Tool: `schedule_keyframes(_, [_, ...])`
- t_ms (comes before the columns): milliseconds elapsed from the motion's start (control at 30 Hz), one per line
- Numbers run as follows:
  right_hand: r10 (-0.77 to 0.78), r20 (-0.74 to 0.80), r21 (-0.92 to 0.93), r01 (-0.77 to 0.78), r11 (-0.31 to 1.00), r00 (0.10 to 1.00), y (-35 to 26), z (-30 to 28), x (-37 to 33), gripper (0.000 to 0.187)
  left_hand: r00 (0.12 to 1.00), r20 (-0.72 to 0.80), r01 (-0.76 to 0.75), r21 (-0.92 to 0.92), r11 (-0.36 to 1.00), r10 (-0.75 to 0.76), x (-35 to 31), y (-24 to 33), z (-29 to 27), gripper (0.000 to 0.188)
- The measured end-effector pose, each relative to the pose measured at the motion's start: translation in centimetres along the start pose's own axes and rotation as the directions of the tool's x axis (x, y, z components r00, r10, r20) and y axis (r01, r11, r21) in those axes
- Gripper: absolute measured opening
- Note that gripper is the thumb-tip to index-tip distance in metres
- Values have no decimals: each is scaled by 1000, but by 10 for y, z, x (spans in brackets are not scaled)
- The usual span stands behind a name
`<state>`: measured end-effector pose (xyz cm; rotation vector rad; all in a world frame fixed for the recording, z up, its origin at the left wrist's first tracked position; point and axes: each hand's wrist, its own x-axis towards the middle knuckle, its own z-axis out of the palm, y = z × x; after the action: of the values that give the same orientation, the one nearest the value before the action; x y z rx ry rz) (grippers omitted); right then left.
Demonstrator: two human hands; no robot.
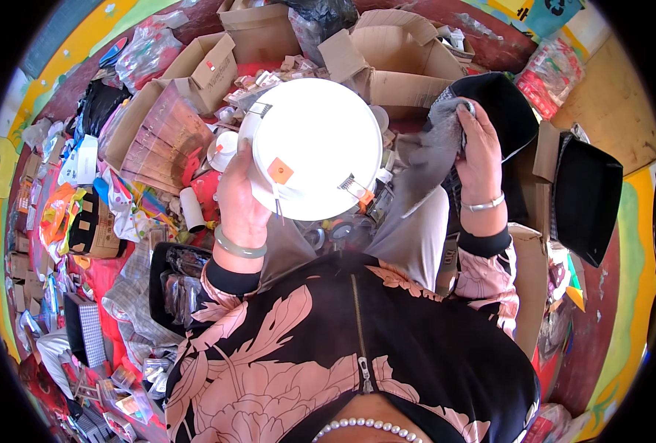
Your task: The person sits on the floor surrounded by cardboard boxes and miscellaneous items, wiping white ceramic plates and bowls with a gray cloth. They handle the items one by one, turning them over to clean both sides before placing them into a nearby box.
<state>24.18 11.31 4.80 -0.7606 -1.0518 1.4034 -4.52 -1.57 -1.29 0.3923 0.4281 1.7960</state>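
My left hand (241,196) grips a round white recessed ceiling light (320,140) by its left edge, over my lap. Two spring clips and an orange sticker show on its upturned side, and a short wire hangs near the thumb. To the right, my right hand (480,151) is closed on a grey rag (435,151), which droops toward my knee, apart from the light. A smaller round white light (225,150) lies just beyond my left hand.
Open cardboard boxes (409,66) stand ahead among small loose parts. Black bins (586,199) are at the right. A black tray (180,288) of wrapped items sits by my left elbow. Bags, boxes and a black box with tape (92,225) crowd the left.
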Motion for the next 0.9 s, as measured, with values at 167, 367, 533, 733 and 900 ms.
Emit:
schedule_keyframes(167, [234,359,26,-260,965,904,-5,31,-39,24,992,-95,-82,52,995,86,-1,3,15,42])
schedule_keyframes(367, [-413,450,-558,611,562,792,42,48,-62,40,995,-81,-64,-19,998,63,1,-13,0,42])
schedule_keyframes(533, [-116,247,-495,229,838,962,41,51,-62,32,997,36,-72,-40,997,73,-4,-12,6,42])
schedule_keyframes(733, [-427,242,-477,490,729,871,37,53,-58,27,993,115,-29,-1,1000,29,-10,-10,25,37])
schedule_keyframes(900, [-308,370,-474,463,749,877,4,49,-36,25,998,61,-24,273,962,8,-23,-13,27,30])
